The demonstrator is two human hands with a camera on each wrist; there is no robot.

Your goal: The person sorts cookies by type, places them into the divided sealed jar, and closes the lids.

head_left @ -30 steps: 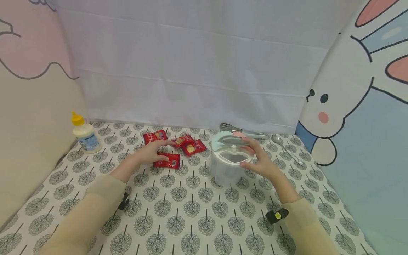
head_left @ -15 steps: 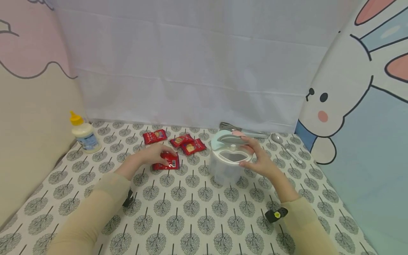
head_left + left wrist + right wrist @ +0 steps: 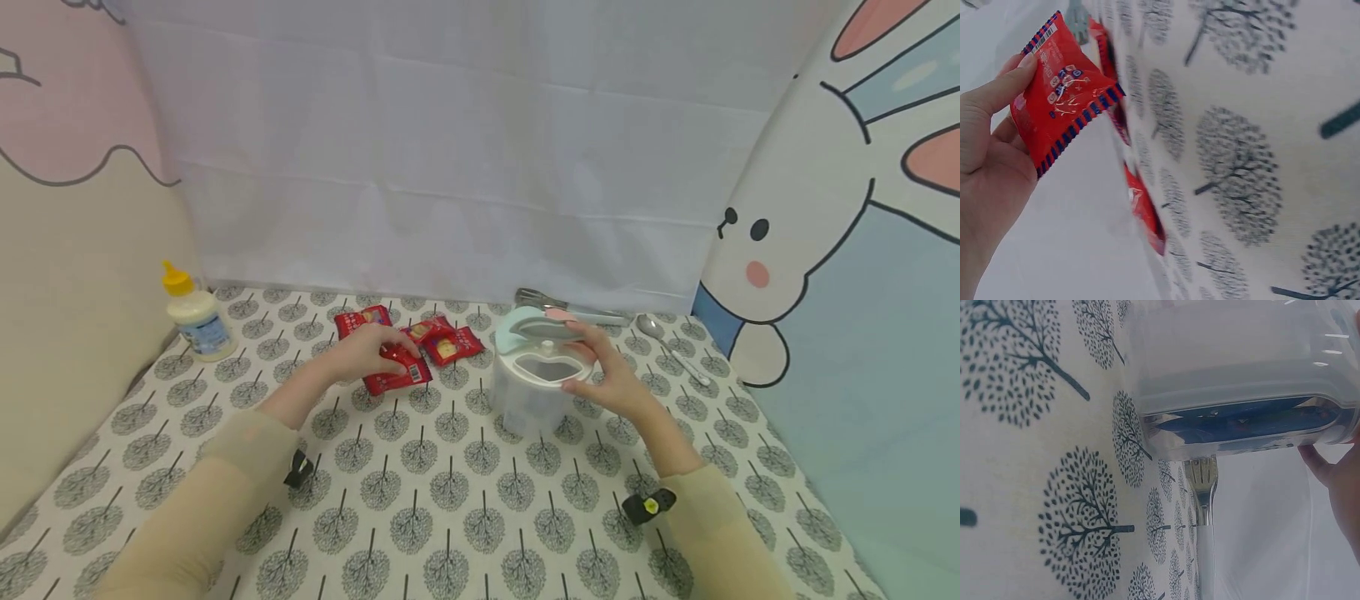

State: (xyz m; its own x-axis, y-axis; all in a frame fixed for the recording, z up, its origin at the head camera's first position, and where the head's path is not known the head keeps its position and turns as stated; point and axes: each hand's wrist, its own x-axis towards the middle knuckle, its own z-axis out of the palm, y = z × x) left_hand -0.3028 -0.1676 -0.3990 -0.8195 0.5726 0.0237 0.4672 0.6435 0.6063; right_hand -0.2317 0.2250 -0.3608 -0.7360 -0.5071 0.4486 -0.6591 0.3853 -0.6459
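Note:
My left hand (image 3: 369,354) grips a red snack packet (image 3: 1063,94) with white lettering and dark-striped ends, thumb on its front in the left wrist view. In the head view it is lifted slightly off the cloth. Other red packets (image 3: 457,345) lie just beyond it. My right hand (image 3: 618,379) holds a clear round container (image 3: 528,408) at its top right, thumb at the white rim and fingers at the raised lid flap (image 3: 551,330). A dark blue wrapped item (image 3: 1241,422) shows inside the container in the right wrist view.
A glue-like bottle with a yellow nozzle (image 3: 201,321) stands at the back left. A long metal-ended utensil (image 3: 577,312) lies behind the container, and a spoon (image 3: 671,347) lies to its right. A fork (image 3: 1202,484) appears in the right wrist view. White fabric (image 3: 450,167) closes off the back.
My left hand has come down on the nearest red packet, taken hold of it and raised it slightly, tilting it. The right hand and container have stayed in place.

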